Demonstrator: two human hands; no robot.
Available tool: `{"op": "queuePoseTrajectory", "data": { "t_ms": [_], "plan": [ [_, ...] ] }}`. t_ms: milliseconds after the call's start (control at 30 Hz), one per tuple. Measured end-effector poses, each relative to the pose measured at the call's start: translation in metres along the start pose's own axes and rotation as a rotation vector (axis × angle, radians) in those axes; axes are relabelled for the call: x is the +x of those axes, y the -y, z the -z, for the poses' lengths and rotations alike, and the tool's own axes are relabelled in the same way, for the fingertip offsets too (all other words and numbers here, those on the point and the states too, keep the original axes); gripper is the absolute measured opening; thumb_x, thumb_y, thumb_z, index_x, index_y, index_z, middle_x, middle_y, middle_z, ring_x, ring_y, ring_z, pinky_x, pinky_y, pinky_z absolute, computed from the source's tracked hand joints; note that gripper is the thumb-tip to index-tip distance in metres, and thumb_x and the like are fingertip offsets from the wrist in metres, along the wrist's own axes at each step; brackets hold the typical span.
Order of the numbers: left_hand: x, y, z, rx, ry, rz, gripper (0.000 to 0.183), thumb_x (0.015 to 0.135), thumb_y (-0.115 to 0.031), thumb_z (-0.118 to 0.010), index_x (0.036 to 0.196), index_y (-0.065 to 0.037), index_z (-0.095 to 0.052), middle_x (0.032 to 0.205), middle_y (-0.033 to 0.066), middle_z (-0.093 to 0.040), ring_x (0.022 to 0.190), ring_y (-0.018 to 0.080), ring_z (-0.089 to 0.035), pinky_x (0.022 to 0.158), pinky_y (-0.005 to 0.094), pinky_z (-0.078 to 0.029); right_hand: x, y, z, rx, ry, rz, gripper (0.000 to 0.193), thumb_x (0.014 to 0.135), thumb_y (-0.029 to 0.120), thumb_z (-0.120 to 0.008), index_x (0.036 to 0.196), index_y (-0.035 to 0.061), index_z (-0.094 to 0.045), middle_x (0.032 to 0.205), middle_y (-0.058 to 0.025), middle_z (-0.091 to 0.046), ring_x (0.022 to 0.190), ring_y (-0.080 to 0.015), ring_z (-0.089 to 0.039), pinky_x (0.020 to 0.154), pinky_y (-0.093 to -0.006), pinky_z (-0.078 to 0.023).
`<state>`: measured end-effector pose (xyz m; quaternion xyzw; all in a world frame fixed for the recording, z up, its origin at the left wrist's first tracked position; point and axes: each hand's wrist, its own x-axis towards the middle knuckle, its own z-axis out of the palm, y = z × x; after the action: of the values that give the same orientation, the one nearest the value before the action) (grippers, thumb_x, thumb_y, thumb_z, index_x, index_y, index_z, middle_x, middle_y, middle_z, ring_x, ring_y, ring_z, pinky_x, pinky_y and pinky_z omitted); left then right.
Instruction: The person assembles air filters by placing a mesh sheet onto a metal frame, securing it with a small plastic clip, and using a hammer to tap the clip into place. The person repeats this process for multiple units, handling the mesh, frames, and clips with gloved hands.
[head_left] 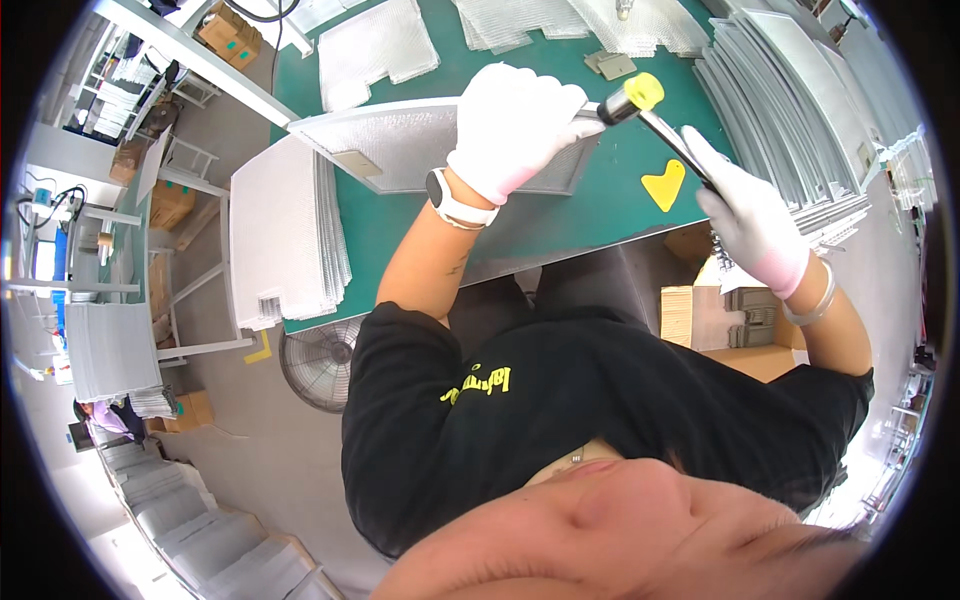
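Observation:
My left hand [520,125], in a white glove, is closed over the upper edge of a framed silver mesh panel [420,150]. The panel stands tilted on the green work table [610,215], and a beige plate [354,163] sits near its left end. In my gloved right hand [750,220] is the handle of a mallet [632,98] with one yellow face and one black face. Its black face is beside my left fingers, close to the panel's edge; I cannot tell whether it touches. A yellow heart-shaped piece [664,186] lies on the table below the mallet.
Stacked mesh sheets [285,235] rise at the table's left edge, with more sheets [380,50] along the back. Framed panels [790,110] are piled at right. Below the table's front edge is a cardboard box [755,360] holding grey parts. A floor fan [320,362] stands at lower left.

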<state>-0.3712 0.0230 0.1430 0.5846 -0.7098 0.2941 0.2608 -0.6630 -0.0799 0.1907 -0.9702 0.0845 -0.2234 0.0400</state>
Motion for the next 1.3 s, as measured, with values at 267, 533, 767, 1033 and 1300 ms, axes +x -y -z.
{"op": "queuePoseTrajectory", "data": {
  "t_ms": [267,533,767,1033,1300],
  "plan": [
    [-0.003,0.000,-0.002,0.018,-0.030,-0.005,0.032,0.078,-0.050,-0.072,0.074,-0.019,-0.067,0.062,0.0003,-0.057,0.060,0.0207,-0.058,0.060,0.0343,-0.044,0.005,0.009,0.007,0.176,-0.123,-0.120,0.053,0.095,0.007,-0.060,0.146,0.0033,-0.048,0.084,-0.0169,-0.059,0.067,-0.0285,-0.059,0.065,-0.0360,-0.051],
    [-0.003,0.003,-0.007,0.044,-0.104,-0.008,0.033,0.076,-0.053,-0.072,0.073,-0.021,-0.066,0.061,-0.0011,-0.056,0.060,0.0188,-0.057,0.062,0.0330,-0.045,0.002,0.014,0.016,0.489,-0.251,-0.339,0.052,0.096,0.011,-0.058,0.146,0.0036,-0.048,0.097,-0.0192,-0.066,0.073,-0.0352,-0.062,0.074,-0.0377,-0.053],
    [-0.006,0.002,-0.005,0.058,-0.128,-0.011,0.034,0.075,-0.052,-0.073,0.071,-0.020,-0.064,0.061,-0.0016,-0.056,0.060,0.0187,-0.056,0.061,0.0331,-0.045,0.009,0.004,0.028,0.180,-0.055,-0.272,0.057,0.093,0.002,-0.055,0.149,0.0052,-0.045,0.089,-0.0206,-0.065,0.071,-0.0326,-0.063,0.071,-0.0381,-0.052],
    [-0.007,0.000,-0.006,0.064,-0.155,-0.014,0.033,0.073,-0.050,-0.077,0.071,-0.020,-0.065,0.061,-0.0010,-0.054,0.060,0.0194,-0.055,0.059,0.0339,-0.044,-0.003,-0.007,-0.015,0.169,0.252,-0.369,0.051,0.093,0.005,-0.059,0.144,0.0075,-0.051,0.101,-0.0256,-0.066,0.087,-0.0428,-0.065,0.078,-0.0454,-0.052],
    [0.004,-0.017,-0.008,-0.008,-0.340,0.066,0.042,0.068,-0.041,-0.084,0.060,-0.016,-0.051,0.057,0.0018,-0.045,0.057,0.0218,-0.050,0.057,0.0369,-0.040,-0.043,-0.074,-0.145,-0.029,0.261,-0.382,0.061,0.089,0.015,-0.064,0.147,0.0085,-0.045,0.125,-0.0251,-0.058,0.116,-0.0413,-0.057,0.097,-0.0472,-0.047]
  ]
}}
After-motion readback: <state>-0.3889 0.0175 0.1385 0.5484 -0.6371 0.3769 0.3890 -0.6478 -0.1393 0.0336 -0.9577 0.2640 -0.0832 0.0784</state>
